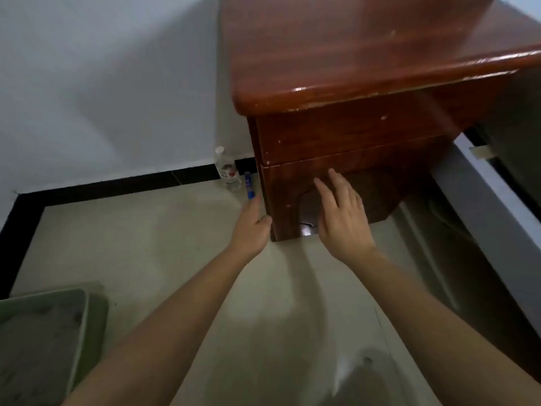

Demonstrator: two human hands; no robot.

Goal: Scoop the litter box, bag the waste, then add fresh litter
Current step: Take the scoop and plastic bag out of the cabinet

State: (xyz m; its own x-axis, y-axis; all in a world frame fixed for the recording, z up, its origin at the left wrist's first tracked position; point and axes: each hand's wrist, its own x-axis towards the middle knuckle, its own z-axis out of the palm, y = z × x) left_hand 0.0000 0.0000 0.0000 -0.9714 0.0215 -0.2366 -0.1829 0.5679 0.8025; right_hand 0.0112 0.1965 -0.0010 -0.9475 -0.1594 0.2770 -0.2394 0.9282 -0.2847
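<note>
- The left hand [251,227] is at the lower left front corner of the wooden cabinet [351,136], fingers straight along its side and thumb at the edge.
- The right hand [341,218] is in front of the cabinet's lower door, its fingers [323,191] spread apart and holding nothing.
- The green litter box [95,332], filled with grey litter, sits on the floor well to the left of the cabinet, nearer the camera.
- Open floor [161,244] lies between box and cabinet.
- A clear bottle [227,169] stands just left of the cabinet against the wall; its red-and-white label is unreadable.
- A small blue item [249,186] lies beside the bottle.
- The floor is pale tile, with black skirting [117,186] below a white wall [102,83].
</note>
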